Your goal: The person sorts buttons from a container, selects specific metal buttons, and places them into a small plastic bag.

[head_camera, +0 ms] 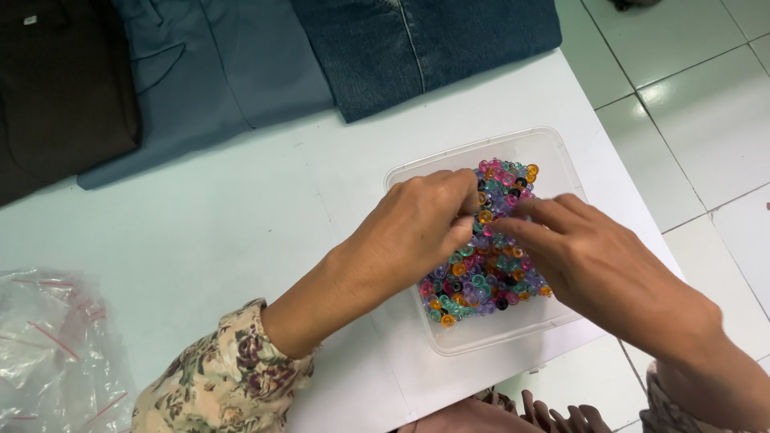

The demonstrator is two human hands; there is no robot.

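Both hands are held over the tub, a clear, shallow plastic box set on the white table near its right edge. Left hand is curled, its fingertips drawn together over the beads, as if something small were pinched; what is gripped, if anything, cannot be told, since the tips are hidden by the knuckles. Right hand is stretched in from the right with its fingers extended and lowered onto the beads, the tips brought close to those of the left; whether a bead is gripped cannot be told either. Small ring-shaped pieces in purple, teal, pink, orange and black are heaped in the tub, judged to be kept there so that they do not scatter. Folded trousers are laid along the far edge, and clear bags lie at the near left. A floral sleeve covers the left forearm
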